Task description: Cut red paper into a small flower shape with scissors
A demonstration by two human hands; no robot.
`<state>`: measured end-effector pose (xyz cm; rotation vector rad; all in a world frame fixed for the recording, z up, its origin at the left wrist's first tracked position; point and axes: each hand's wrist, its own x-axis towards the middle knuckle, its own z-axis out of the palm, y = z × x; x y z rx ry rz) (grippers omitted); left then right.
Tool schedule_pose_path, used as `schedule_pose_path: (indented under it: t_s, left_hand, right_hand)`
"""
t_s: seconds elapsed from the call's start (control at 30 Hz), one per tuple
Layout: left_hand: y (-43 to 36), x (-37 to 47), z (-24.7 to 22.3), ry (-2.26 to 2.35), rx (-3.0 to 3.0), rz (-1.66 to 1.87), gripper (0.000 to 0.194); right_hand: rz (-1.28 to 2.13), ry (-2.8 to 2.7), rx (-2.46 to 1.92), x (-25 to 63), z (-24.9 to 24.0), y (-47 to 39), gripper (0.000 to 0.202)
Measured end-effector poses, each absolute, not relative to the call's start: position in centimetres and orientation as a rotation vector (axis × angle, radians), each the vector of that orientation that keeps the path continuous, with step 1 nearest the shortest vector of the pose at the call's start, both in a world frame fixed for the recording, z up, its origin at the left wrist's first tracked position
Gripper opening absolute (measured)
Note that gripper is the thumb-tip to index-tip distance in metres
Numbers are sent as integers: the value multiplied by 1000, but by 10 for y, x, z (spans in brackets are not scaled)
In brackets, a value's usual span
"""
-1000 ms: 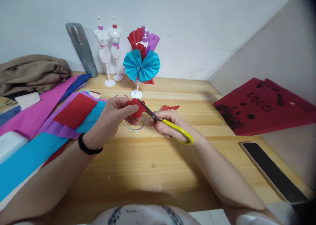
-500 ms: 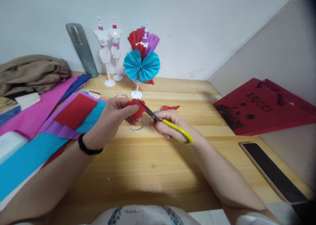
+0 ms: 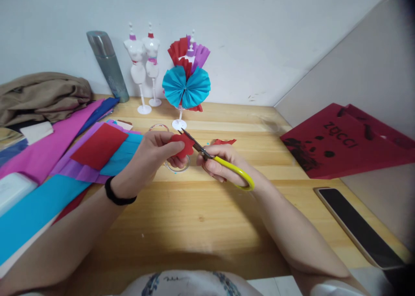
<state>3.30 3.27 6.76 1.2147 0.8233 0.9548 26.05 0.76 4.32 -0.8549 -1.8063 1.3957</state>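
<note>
Between the thumb and fingers of my left hand is a small red paper piece with a scalloped edge. My right hand grips yellow-handled scissors, fingers through the loops. Their dark blades are slightly apart and meet the upper right edge of the red paper. Below and behind the paper, a tape roll lies on the table, partly covered by my left hand. A red paper scrap rests just beyond my right hand.
Behind the hands stands a mannequin dressed in blue, red and purple pleated paper, beside two white mannequins and a flask. Coloured paper sheets lie left. A red bag and a phone are right.
My left hand and the red paper have shifted slightly right and turned a little against the scissors. The blades have opened somewhat; my right hand has barely moved.
</note>
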Motion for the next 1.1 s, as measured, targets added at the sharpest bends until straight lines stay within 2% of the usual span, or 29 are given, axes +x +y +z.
schedule_pose_path:
  t_s: [0.53,1.1]
  left_hand:
    - [31,35,68,827,1167,912,11]
    - [31,35,61,815,1260,879,23]
  right_hand:
    - [1426,-1791,-818,261,43,8,55]
    - [1431,-1795,-800,260,44,7,53]
